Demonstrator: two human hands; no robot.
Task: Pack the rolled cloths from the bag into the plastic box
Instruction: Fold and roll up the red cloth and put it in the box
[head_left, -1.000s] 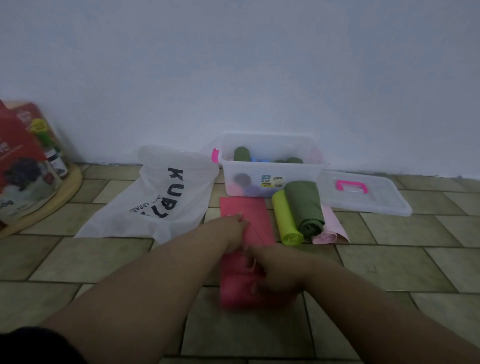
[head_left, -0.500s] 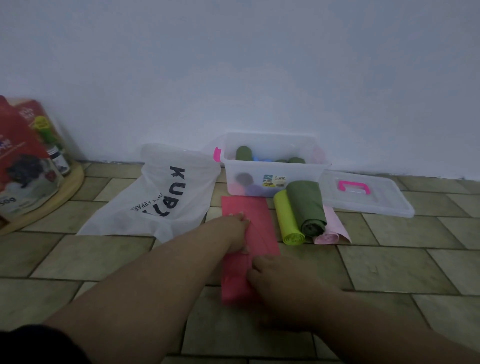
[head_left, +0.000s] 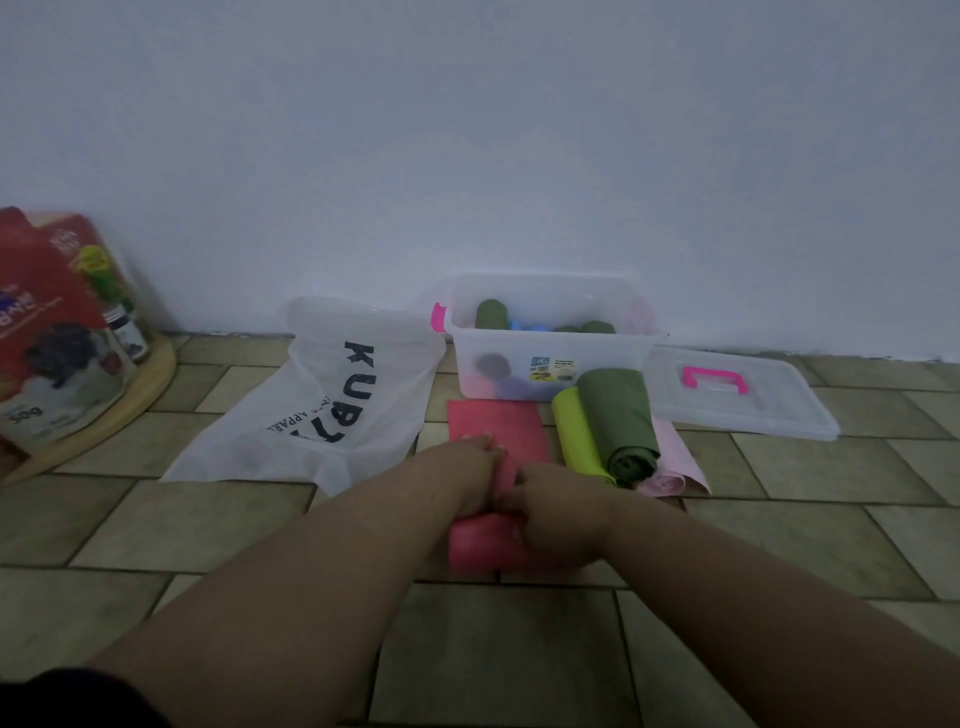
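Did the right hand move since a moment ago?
Yes. The right hand slid forward, closer to the plastic box, and now meets the left hand on the pink cloth.
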